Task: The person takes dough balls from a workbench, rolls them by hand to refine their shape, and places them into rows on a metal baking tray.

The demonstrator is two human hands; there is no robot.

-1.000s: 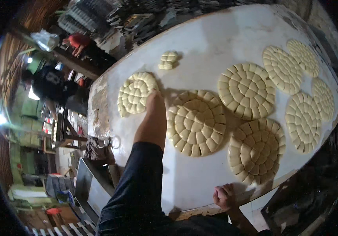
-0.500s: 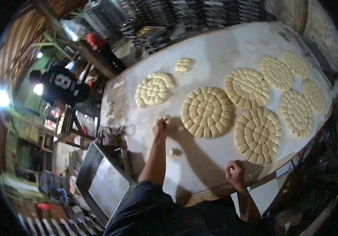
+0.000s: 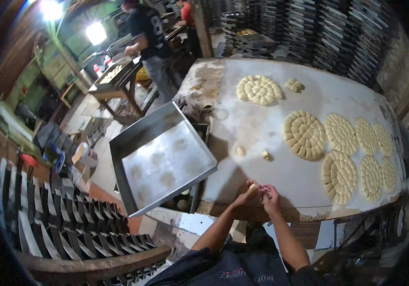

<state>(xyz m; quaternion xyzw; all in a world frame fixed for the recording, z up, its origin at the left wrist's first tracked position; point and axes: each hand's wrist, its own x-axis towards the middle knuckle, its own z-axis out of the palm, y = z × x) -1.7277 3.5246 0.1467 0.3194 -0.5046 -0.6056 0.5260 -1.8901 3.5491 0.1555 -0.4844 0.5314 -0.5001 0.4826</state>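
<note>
My left hand (image 3: 248, 192) and my right hand (image 3: 270, 199) meet over the table's near edge, fingers bent and closed. A small pale lump, apparently dough (image 3: 252, 187), shows in the left fingers. The right fingertips pinch close beside it; what they hold is too small to make out. Just beyond the hands lie two little dough bits, one on the left (image 3: 240, 150) and one on the right (image 3: 266, 155). Several flat rounds of cut dough pieces (image 3: 304, 135) lie to the right. Farther off are an incomplete round (image 3: 259, 90) and a small dough cluster (image 3: 293, 85).
A deep metal tray (image 3: 166, 164) rests tilted left of the pale worktable (image 3: 242, 128). Stacked dark slatted metal (image 3: 71, 219) stands at the lower left, with more stacks (image 3: 299, 33) behind the table. A person in dark clothes (image 3: 149, 43) and one in red (image 3: 186, 14) stand farther back.
The view has swung left, bringing the whole tray in. My left hand has drawn back from a dough bit toward the near edge, and both hands, formerly apart, are now together.
</note>
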